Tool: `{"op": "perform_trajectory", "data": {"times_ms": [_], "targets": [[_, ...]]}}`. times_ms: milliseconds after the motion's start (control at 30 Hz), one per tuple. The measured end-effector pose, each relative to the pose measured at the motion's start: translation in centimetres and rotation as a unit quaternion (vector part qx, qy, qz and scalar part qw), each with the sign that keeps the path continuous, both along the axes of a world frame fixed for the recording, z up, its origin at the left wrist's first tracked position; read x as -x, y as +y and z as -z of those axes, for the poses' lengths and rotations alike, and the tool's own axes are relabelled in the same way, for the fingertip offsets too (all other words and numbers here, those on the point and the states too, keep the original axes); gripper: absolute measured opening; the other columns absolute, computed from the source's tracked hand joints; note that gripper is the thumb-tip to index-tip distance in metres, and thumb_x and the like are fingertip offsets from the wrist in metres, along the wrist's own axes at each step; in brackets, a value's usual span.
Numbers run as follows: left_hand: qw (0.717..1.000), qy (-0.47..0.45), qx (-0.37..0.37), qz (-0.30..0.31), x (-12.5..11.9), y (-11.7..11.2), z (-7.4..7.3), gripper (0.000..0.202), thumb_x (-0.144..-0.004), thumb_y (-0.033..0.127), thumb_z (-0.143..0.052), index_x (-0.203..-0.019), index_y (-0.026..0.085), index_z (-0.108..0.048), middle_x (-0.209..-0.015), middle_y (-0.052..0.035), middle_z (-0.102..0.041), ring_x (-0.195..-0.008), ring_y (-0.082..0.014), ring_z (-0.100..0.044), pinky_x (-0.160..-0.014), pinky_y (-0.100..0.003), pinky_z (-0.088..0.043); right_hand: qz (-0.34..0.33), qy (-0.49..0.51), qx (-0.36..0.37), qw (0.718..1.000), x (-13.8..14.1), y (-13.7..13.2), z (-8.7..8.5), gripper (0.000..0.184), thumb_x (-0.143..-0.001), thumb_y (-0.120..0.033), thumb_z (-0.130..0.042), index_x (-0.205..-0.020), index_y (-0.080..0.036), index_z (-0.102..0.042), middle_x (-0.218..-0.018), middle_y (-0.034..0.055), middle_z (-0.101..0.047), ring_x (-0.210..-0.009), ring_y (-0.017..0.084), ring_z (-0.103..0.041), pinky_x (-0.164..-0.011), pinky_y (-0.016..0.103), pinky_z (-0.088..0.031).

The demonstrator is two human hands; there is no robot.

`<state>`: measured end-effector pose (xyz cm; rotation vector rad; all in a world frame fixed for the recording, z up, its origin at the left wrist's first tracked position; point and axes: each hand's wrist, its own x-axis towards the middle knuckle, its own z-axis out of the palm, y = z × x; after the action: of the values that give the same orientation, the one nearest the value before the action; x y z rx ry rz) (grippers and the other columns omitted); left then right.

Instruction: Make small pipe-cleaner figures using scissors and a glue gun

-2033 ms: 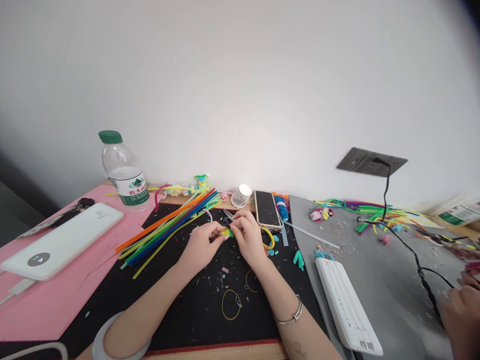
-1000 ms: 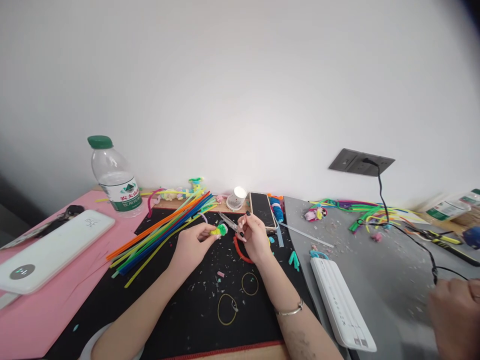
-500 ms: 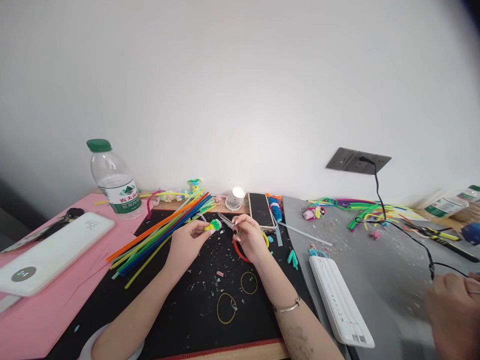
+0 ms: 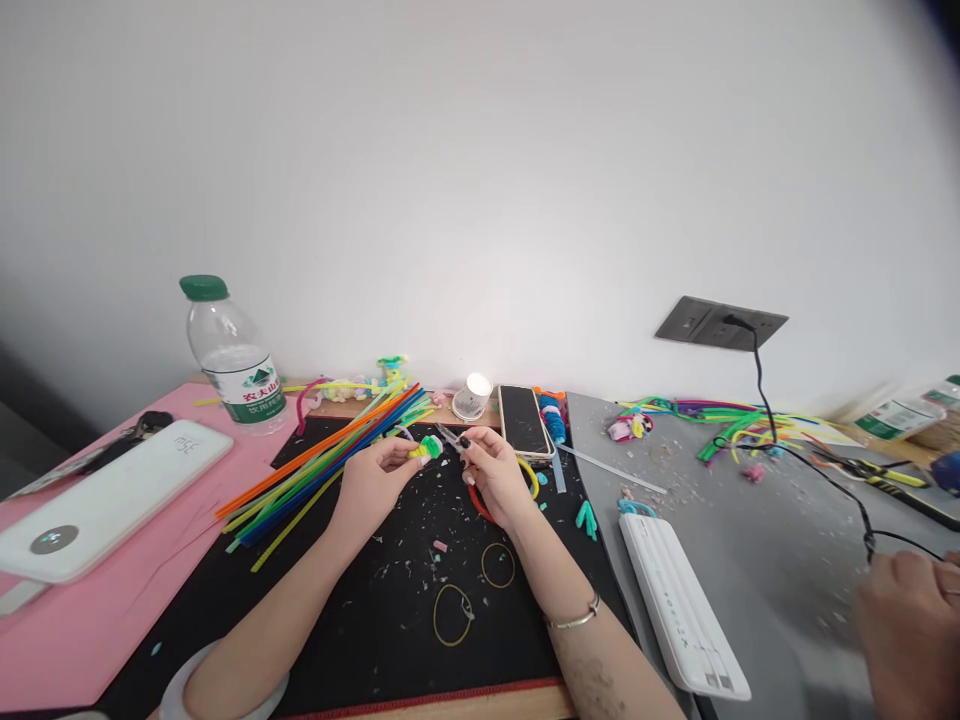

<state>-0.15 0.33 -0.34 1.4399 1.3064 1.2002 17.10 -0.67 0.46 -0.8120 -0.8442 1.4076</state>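
Note:
My left hand (image 4: 381,478) pinches a small yellow and green fuzzy pipe-cleaner piece (image 4: 427,447) between thumb and fingertips. Close to its right side, my right hand (image 4: 495,475) is closed on a pair of scissors (image 4: 450,436), whose metal blades point toward the piece. Red and yellow handle loops show around the right hand, partly hidden by it. The blades look slightly apart, and I cannot tell whether they touch the piece. Below both hands lies a black mat (image 4: 390,610) strewn with fuzz clippings.
Left are pipe cleaners (image 4: 315,470), a water bottle (image 4: 244,370) and a white power bank (image 4: 127,500). A paper cup (image 4: 472,398) and phone (image 4: 523,420) stand behind. Rubber bands (image 4: 453,615) lie in front. Rightward are another power bank (image 4: 682,600), pliers (image 4: 885,472) and another person's hand (image 4: 911,620).
The scissor blades have parted slightly, and my right hand has shifted a little. The left hand keeps its pinch on the pipe-cleaner piece. The view has moved slightly.

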Motion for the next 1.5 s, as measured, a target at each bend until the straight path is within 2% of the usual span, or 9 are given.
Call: {"op": "perform_trajectory", "data": {"times_ms": [267,367,433,533,667,900,1167,1367,1500], "targets": [[1.000,-0.004,-0.002,0.001,0.04,0.02,0.05,0.023,-0.064,0.037,-0.072,-0.079,0.019,-0.069,-0.083,-0.0077,-0.075,-0.080,-0.0268,-0.070,-0.082,-0.042,-0.053,-0.020,-0.040,-0.027,0.999,0.23,-0.11,-0.12,0.021,-0.069,-0.036,-0.074,-0.074,-0.018,-0.065,-0.077,0.0023,-0.062,-0.051,0.007,-0.041,-0.042,0.019,-0.031],[1.000,-0.005,-0.002,0.002,0.02,0.04,0.13,0.023,-0.065,0.036,-0.072,-0.079,0.019,-0.069,-0.083,-0.0074,-0.075,-0.081,-0.0267,-0.070,-0.083,-0.042,-0.053,0.010,-0.119,-0.053,0.991,0.09,0.04,0.10,0.018,-0.073,-0.036,-0.068,-0.077,-0.019,-0.065,-0.069,0.0003,-0.060,-0.049,0.008,-0.041,-0.042,0.021,-0.032],[1.000,-0.007,-0.003,0.003,0.01,0.05,0.14,0.023,-0.065,0.036,-0.072,-0.079,0.019,-0.068,-0.083,-0.0072,-0.075,-0.082,-0.0269,-0.070,-0.083,-0.043,-0.053,0.045,-0.218,-0.088,0.971,-0.03,0.06,0.21,0.013,-0.078,-0.031,-0.061,-0.080,-0.019,-0.065,-0.063,-0.0009,-0.057,-0.049,0.010,-0.043,-0.045,0.023,-0.034],[1.000,-0.008,-0.007,0.003,-0.02,0.02,0.02,0.023,-0.065,0.037,-0.073,-0.079,0.019,-0.068,-0.083,-0.0070,-0.075,-0.081,-0.0269,-0.070,-0.083,-0.043,-0.054,0.105,-0.354,-0.174,0.913,-0.08,-0.11,0.20,0.014,-0.082,-0.021,-0.052,-0.082,-0.019,-0.066,-0.075,0.0031,-0.063,-0.066,0.015,-0.055,-0.059,0.027,-0.043],[1.000,-0.008,-0.007,0.007,-0.06,-0.11,-0.28,0.024,-0.065,0.038,-0.073,-0.078,0.019,-0.069,-0.083,-0.0068,-0.075,-0.081,-0.0267,-0.070,-0.083,-0.043,-0.054,0.123,-0.409,-0.251,0.869,0.15,-0.48,-0.11,0.024,-0.083,-0.014,-0.046,-0.088,-0.021,-0.068,-0.092,0.0055,-0.067,-0.087,0.019,-0.061,-0.078,0.032,-0.046],[1.000,-0.015,-0.009,0.008,-0.10,-0.17,-0.32,0.025,-0.064,0.040,-0.073,-0.077,0.019,-0.069,-0.083,-0.0072,-0.075,-0.081,-0.0272,-0.071,-0.082,-0.044,-0.055,0.123,-0.405,-0.235,0.875,0.24,-0.57,-0.19,0.032,-0.082,-0.011,-0.047,-0.096,-0.026,-0.071,-0.097,0.0039,-0.069,-0.091,0.020,-0.062,-0.079,0.033,-0.047],[1.000,-0.015,-0.004,0.013,-0.04,-0.24,-0.38,0.024,-0.065,0.037,-0.072,-0.079,0.018,-0.068,-0.084,-0.0072,-0.075,-0.082,-0.0261,-0.070,-0.084,-0.042,-0.054,0.134,-0.397,-0.217,0.882,0.18,-0.40,0.22,0.024,-0.080,-0.012,-0.049,-0.076,-0.023,-0.069,-0.093,0.0059,-0.060,-0.086,0.019,-0.059,-0.055,0.025,-0.040],[1.000,-0.010,-0.007,0.005,-0.04,-0.12,-0.31,0.023,-0.065,0.038,-0.073,-0.078,0.019,-0.069,-0.083,-0.0076,-0.075,-0.080,-0.0268,-0.071,-0.082,-0.044,-0.055,0.137,-0.379,-0.194,0.895,0.21,-0.25,0.26,0.020,-0.073,-0.008,-0.049,-0.059,-0.020,-0.057,-0.088,0.0047,-0.056,-0.087,0.019,-0.056,-0.061,0.026,-0.040],[1.000,-0.016,-0.007,0.004,-0.09,-0.11,-0.38,0.022,-0.064,0.036,-0.073,-0.077,0.019,-0.069,-0.083,-0.0074,-0.075,-0.081,-0.0273,-0.071,-0.083,-0.044,-0.055,0.142,-0.356,-0.168,0.908,0.16,-0.22,0.39,0.015,-0.070,-0.008,-0.050,-0.064,-0.021,-0.046,-0.085,0.0030,-0.053,-0.082,0.018,-0.052,-0.061,0.025,-0.040]]}}
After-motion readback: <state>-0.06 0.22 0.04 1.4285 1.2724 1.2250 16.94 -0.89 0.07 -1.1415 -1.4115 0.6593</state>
